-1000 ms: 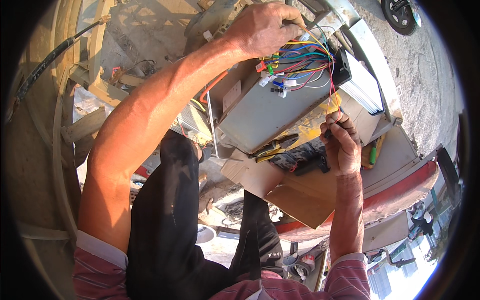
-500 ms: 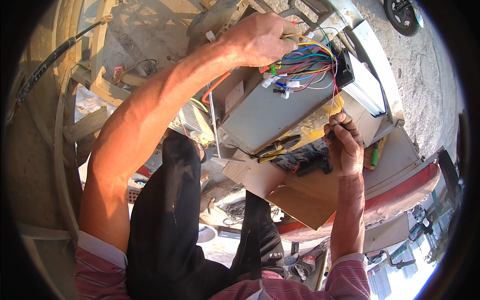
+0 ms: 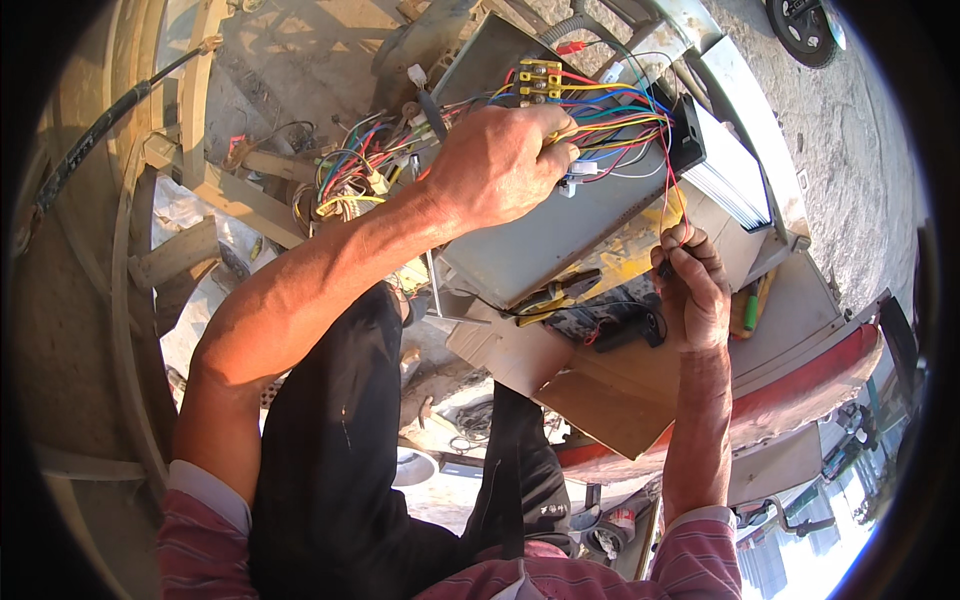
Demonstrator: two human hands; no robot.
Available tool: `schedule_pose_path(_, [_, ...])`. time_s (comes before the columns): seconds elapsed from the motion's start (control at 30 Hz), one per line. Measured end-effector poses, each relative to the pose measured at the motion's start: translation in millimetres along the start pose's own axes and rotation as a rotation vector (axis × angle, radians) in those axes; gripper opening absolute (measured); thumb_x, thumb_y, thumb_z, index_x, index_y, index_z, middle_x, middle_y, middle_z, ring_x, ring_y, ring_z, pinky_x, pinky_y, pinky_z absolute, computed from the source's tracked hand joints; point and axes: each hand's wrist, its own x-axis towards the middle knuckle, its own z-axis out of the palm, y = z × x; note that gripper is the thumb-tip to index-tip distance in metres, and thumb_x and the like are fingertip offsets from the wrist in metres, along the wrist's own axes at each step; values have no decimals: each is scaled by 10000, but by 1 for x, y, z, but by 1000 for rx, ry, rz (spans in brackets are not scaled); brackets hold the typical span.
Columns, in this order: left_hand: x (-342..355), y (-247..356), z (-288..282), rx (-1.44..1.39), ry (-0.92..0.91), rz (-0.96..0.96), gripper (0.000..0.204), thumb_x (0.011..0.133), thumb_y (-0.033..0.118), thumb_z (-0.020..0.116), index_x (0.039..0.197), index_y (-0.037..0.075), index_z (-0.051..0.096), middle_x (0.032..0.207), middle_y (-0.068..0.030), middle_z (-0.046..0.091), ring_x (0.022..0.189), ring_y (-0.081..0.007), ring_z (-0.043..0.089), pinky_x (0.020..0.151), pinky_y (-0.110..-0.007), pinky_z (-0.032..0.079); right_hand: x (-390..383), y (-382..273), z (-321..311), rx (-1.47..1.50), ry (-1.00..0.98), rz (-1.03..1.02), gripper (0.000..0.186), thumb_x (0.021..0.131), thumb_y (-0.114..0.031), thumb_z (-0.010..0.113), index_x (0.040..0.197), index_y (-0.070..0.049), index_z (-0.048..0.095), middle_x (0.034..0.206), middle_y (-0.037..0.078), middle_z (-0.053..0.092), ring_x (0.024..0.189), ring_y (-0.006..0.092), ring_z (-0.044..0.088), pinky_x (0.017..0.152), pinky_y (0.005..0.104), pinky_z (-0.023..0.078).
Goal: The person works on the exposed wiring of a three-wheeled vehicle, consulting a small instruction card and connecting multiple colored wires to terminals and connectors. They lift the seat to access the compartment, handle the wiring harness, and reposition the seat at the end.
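My left hand (image 3: pixel 505 165) is over a grey metal box (image 3: pixel 530 230). Its thumb and forefinger are closed at a bundle of coloured wires (image 3: pixel 630 125), with yellow strands at the fingertips. Above that hand sits a yellow-and-black terminal block (image 3: pixel 540 82). From the bundle, thin red wire (image 3: pixel 668 185) runs down to my right hand (image 3: pixel 692 285), whose fingertips pinch it; something dark is partly hidden in the palm. White plug connectors (image 3: pixel 582 170) lie just right of my left hand. The wires enter a black-ended controller with a finned silver body (image 3: pixel 735 170).
Pliers (image 3: pixel 560 290) with yellow-black handles lie below the box, near a black cylindrical part (image 3: pixel 625 332). Cardboard (image 3: pixel 605 410) lies nearer me. A green-handled tool (image 3: pixel 750 310) is right of my right hand. More tangled wires (image 3: pixel 355 165) hang left, by a wooden frame (image 3: pixel 200 180).
My left hand has moved down and slightly left, uncovering the terminal block and the tangle of wires on the left. My right hand stays almost where it was, still pinching the red wire.
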Motion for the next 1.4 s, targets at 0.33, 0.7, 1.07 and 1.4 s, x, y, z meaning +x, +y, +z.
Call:
schedule_pose_path(0.33, [-49, 12, 37, -13, -41, -11, 451, 911, 198, 750, 1321, 58, 622, 1042, -183, 719, 906, -386, 718, 751, -481, 570, 0, 0, 2, -90, 45, 0, 168, 1003, -70, 643, 1167, -74, 678, 1046, -7, 684, 933, 107, 634, 781, 254, 433])
schedule_pose_path(0.7, [-58, 16, 49, 38, -144, 69, 636, 866, 152, 782, 1450, 59, 545, 1035, -161, 641, 892, -380, 686, 748, -486, 571, 2, 0, 1, -149, 61, -6, 164, 1003, -72, 644, 1164, -69, 674, 1037, -7, 674, 934, 105, 631, 777, 258, 443])
schedule_pose_path(1.07, [-51, 10, 53, 154, -222, 118, 557, 897, 170, 741, 1418, 73, 569, 1063, -167, 616, 926, -379, 686, 763, -511, 567, 0, -47, 83, -1309, 218, -862, 367, 898, -57, 728, 1259, -29, 671, 1139, 132, 714, 1069, 295, 681, 924, 416, 528])
schedule_pose_path(1.4, [-54, 1, 63, 217, -193, 112, 455, 911, 209, 670, 1365, 178, 674, 1077, -240, 685, 786, -371, 747, 715, -518, 589, 96, -30, 139, -2010, -259, -871, 163, 869, -194, 777, 996, -96, 747, 1034, 89, 691, 1068, 315, 652, 961, 472, 489])
